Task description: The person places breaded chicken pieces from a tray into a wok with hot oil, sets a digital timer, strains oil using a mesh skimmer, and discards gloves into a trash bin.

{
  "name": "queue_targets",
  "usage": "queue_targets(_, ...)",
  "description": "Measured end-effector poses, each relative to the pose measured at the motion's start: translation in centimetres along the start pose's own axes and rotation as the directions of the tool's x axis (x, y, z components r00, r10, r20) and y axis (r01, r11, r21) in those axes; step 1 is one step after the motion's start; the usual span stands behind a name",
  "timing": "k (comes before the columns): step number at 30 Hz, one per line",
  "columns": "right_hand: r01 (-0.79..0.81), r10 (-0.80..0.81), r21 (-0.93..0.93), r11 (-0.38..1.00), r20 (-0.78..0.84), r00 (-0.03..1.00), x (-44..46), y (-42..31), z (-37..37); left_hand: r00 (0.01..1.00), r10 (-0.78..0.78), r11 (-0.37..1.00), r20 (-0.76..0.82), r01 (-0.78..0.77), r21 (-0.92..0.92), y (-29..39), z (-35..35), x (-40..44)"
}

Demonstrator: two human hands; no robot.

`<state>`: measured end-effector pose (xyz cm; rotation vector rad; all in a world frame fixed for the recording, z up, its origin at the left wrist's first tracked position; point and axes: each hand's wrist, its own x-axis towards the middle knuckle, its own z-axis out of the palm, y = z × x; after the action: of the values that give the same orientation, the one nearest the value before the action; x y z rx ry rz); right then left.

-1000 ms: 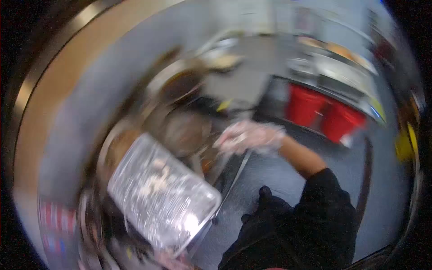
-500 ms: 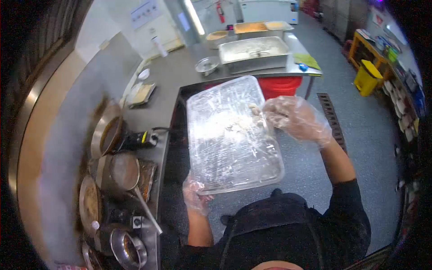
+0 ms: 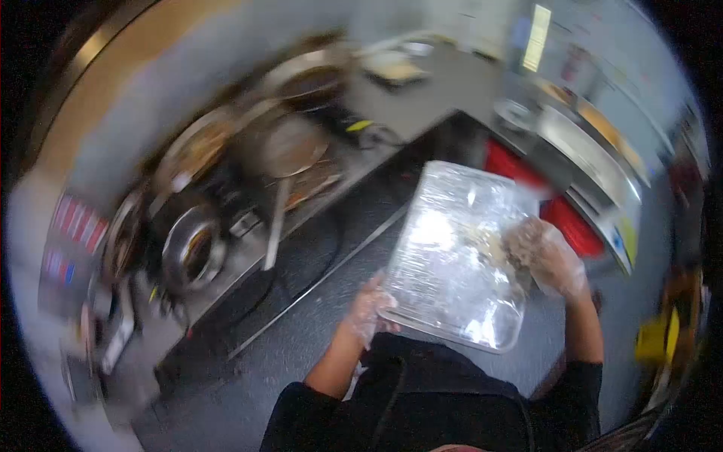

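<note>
Tray: the shiny tray [image 3: 452, 264] is tilting in front of you over the floor [image 3: 350, 275]; count the clock from its middle, 12 at the top of your view.
Left hand: your gloved left hand [image 3: 370, 313] is gripping the near-left corner at 8 o'clock, fingers pressing together on the rim, some hiding beneath.
Right hand: your gloved right hand [image 3: 553, 256] is working at the 3 o'clock edge, fingers bunching and carrying a floury coat; you cannot tell from this blur whether they are pinching anything.
Crumbs: pale crumbs [image 3: 486, 245] are lying on the tray, just beside your right fingers.
Stove side: a wok [image 3: 197, 147] and a strainer [image 3: 297, 147] are sitting toward 10, the strainer's handle [image 3: 277, 230] poking out past the counter edge toward you; a metal bowl [image 3: 193, 252] is resting at 9.
Far counter: a dark-filled pan [image 3: 312, 83] is standing toward 11; a long metal tub [image 3: 584, 151] is occupying 2.
In the way: one red bin [image 3: 512, 162] is showing at 1, another red bin [image 3: 570, 226] is crowding close behind your right hand.
Farther off: a yellow bin [image 3: 654, 343] is standing at 4, well apart.
</note>
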<state>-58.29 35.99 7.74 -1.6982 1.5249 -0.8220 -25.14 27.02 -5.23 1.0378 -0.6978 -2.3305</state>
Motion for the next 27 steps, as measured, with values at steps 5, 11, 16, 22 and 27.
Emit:
queue_targets(5,0.145,-0.06,-0.604,0.783,0.158,0.986,15.9,-6.3,8.5,0.958,0.281,0.954,-0.054,-0.285,-0.088,5.3,-9.2,-7.0)
queue_targets(11,0.344,-0.342,-0.089,0.935,0.042,0.939,37.3,-13.4,18.3,0.694,0.605,0.769,-0.39,-0.637,0.059,9.7,-18.0,-15.9)
queue_targets(16,0.426,-0.421,-0.081,0.901,0.076,0.904,58.4,-17.1,30.1,0.461,0.626,0.629,-0.629,-0.775,0.059,8.9,-23.4,-22.0)
queue_targets(22,0.619,-0.62,-0.035,0.784,-0.095,0.779,69.9,-21.4,37.4,0.268,0.544,0.497,-0.795,-0.867,0.048,7.7,-25.4,-25.1)
queue_targets(27,0.502,-0.457,0.364,0.784,-0.209,0.865,55.1,-27.0,25.6,0.173,0.657,0.451,-0.733,-0.871,0.198,10.4,-26.4,-25.6)
